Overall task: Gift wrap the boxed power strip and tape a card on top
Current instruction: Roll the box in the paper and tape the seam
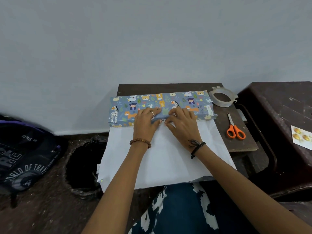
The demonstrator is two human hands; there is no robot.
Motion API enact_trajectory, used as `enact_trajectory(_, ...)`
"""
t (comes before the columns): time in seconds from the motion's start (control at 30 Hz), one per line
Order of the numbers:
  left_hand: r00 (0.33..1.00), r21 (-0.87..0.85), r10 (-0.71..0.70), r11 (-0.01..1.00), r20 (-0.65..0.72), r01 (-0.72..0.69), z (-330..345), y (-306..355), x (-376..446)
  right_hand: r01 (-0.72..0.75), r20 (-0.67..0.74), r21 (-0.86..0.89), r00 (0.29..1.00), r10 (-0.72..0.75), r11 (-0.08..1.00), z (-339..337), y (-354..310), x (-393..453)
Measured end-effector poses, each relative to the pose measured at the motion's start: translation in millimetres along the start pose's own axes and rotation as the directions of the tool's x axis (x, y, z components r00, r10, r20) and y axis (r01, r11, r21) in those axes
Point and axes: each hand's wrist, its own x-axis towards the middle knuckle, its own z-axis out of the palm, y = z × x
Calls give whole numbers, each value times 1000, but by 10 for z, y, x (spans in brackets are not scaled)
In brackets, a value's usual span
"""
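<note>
Head view, looking down over both forearms. Box [160, 102]: long and flat, already covered on top and front by animal-print wrapping paper [168, 152], lying across the far part of the small dark worktop [239, 142]; the paper's white underside spreads toward the person's lap. Left hand [146, 122]: fingers fairly straight, pressing the printed paper down on the box's near edge, curled round nothing. Right hand [183, 123]: just beside the left, fingertips bent and pinching at the paper seam; whether a small bit of tape sits under them is too fine to tell. Tape roll [222, 97]: at the box's right end, near but apart. Scissors [235, 127]: orange handles, right of the paper. Card [302, 136]: gold-patterned, on the dark stool [278, 115] at far right, well apart from the box.

Step in hand, by judgement: fixing the paper's edge along the box. Next move likely calls for holding the seam taut with one hand while the other reaches for tape; ends remain unfolded and the card is not yet attached.
</note>
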Motion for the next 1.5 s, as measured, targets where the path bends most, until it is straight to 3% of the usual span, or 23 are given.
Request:
enact_trajectory(0.37,1000,32,9,999,7,-9,15,-28,3,178,-118,-236,971,-210,955,65,31,23)
enact_trajectory(0.57,1000,104,9,995,-25,-7,41,24,-14,61,-167,-81,983,-74,995,55,-9,33)
enact_trajectory(0.87,993,211,10,977,-118,15,175,82,-28,-73,-34,8,997,73,997,-17,-3,37)
enact_trajectory(1.2,993,224,-3,974,-122,31,169,117,-21,-285,289,137,928,237,949,-276,-35,292)
enact_trajectory(1.3,995,252,-5,967,-104,31,156,166,-39,-267,277,155,936,217,951,-315,-14,292)
enact_trajectory(1.37,989,328,76,944,-127,-30,134,182,-45,-277,291,155,930,224,948,-335,15,291)
enact_trajectory(1.4,991,361,94,931,-98,-53,105,194,-62,-281,308,145,924,226,949,-347,23,290)
enact_trajectory(1.5,976,396,-18,916,215,-70,14,201,-198,-261,355,123,912,204,957,-399,21,280)
